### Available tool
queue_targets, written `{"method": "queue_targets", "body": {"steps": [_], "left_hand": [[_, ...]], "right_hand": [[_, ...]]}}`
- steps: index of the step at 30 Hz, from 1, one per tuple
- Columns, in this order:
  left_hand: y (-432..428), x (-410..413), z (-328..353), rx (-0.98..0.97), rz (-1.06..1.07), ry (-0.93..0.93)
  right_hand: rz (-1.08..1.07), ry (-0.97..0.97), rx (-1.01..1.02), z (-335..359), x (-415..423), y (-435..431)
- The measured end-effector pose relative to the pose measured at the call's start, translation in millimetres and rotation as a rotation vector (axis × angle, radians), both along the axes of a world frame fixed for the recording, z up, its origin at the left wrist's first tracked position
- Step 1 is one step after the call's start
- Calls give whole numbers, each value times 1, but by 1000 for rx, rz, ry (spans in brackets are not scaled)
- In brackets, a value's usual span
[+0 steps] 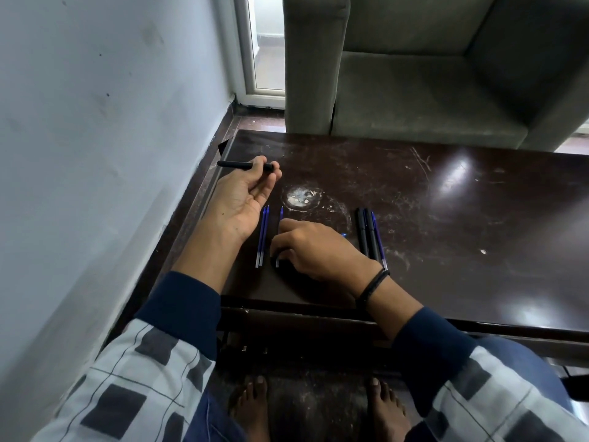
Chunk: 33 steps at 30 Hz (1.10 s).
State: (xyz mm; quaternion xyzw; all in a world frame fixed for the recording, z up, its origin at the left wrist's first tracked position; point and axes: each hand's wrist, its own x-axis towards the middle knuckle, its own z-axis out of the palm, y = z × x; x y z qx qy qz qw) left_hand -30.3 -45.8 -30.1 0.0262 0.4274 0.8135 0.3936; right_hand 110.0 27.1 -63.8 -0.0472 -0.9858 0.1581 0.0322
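My left hand [242, 199] is turned palm up above the table's left side and pinches a black pen barrel [236, 165] that lies level across its fingertips. My right hand [314, 250] rests palm down on the dark table [446, 218], fingers curled over a blue refill [281, 215] whose tip pokes out above the knuckles. Two more blue refills [263, 237] lie side by side on the table between my hands. To the right lie two black pen barrels [366, 234] with a blue refill [379, 240] beside them.
A pale wall [95, 122] runs close along the table's left edge. A grey armchair [430, 74] stands right behind the table's far edge. A white round stain [299, 197] marks the tabletop. My bare feet [318, 406] are on the floor under the table.
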Motion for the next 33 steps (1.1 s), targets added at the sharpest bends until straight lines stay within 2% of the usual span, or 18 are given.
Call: {"method": "queue_targets", "body": {"steps": [6,9,14,16,20,25,33], "left_hand": [[0,1,0,-4,-4,10],[0,1,1,-18,-12,20],[-1,4,3,-66,-96,135],[0,9,4,-76,-149,155],[2,17,7,-83,-209,146],[1,17,6,-100,-201,160],[4,20,0,-190,-271,332]], "right_hand": [[75,75,130,-11,1,5],[37,162,78,-7,3,7],[-356,472,-255,14,2,22],[-497,524,-338,15,4,29],[-611,527,-480,17,9,34],[-623,498,-492,20,10,32],[-583,526,-484,18,8,30]]}}
